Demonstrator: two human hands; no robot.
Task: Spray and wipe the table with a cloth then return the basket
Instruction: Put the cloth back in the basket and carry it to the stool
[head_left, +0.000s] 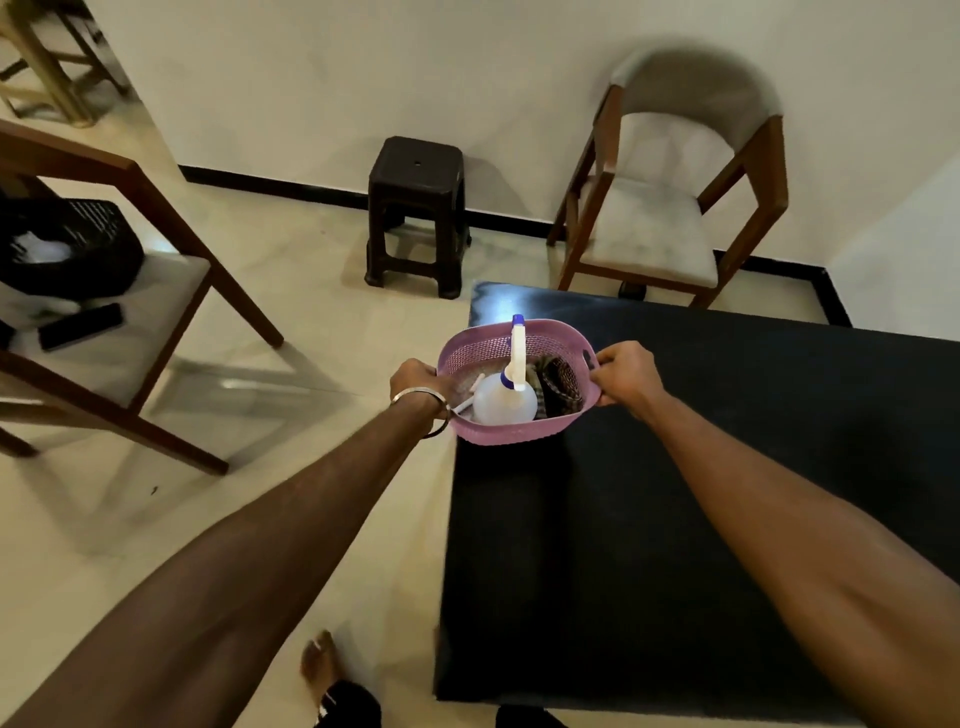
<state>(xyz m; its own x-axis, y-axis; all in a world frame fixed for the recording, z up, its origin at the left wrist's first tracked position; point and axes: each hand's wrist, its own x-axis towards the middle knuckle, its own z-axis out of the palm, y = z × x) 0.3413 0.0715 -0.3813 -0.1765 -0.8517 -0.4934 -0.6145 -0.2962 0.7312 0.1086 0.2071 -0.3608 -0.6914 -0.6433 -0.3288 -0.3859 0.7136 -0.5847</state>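
So both hands are clamped on the pink basket (511, 431), left hand (415, 382) curled over one rim, right hand (626, 371) gripping the other side. Basket sits over the near-left corner of the black table (727, 467). Inside the basket, the spray bottle (506, 395) stands tall beside the cloth (558, 384). My guess: tilt the basket and the top-heavy bottle tips out, or it slides off the table edge.

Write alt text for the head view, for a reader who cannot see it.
Both hands, left hand and right hand, grip opposite rims of a pink basket holding a spray bottle and a cloth, over the black table's left edge.
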